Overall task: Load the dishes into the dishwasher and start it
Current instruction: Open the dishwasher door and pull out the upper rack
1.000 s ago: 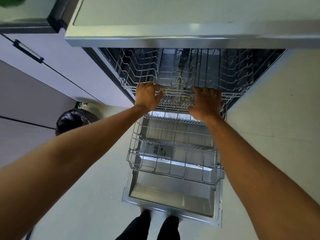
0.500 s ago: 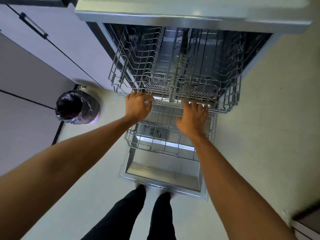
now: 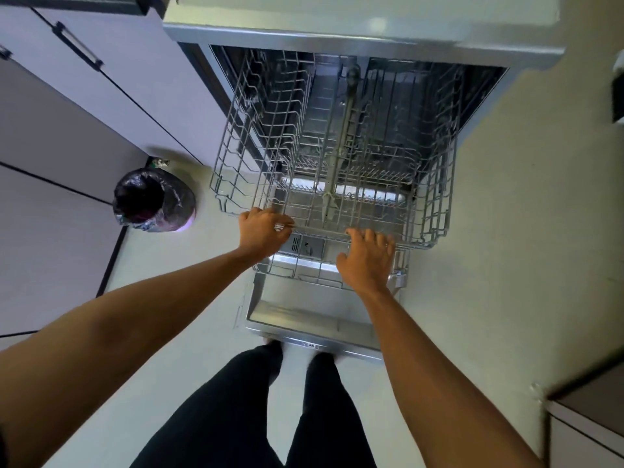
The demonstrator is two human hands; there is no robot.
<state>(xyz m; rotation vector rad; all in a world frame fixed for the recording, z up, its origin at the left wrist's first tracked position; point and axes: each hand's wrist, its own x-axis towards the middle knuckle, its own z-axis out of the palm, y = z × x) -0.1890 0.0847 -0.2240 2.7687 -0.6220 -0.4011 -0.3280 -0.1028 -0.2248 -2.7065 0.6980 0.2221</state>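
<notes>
Well left of your left hand, a bin (image 3: pixel 153 201) lined with a black bag stands on the floor beside the cabinets (image 3: pixel 111 106). Your left hand (image 3: pixel 263 231) curls its fingers round the front rail of the upper rack (image 3: pixel 337 157), near its left corner. The rack juts out of the dishwasher (image 3: pixel 486 92), just beyond both hands. Your right hand (image 3: pixel 368 261) hooks its fingers over the same rail, further right. Beneath your hands lie the lower rack (image 3: pixel 300 273) and the open door (image 3: pixel 304 317).
</notes>
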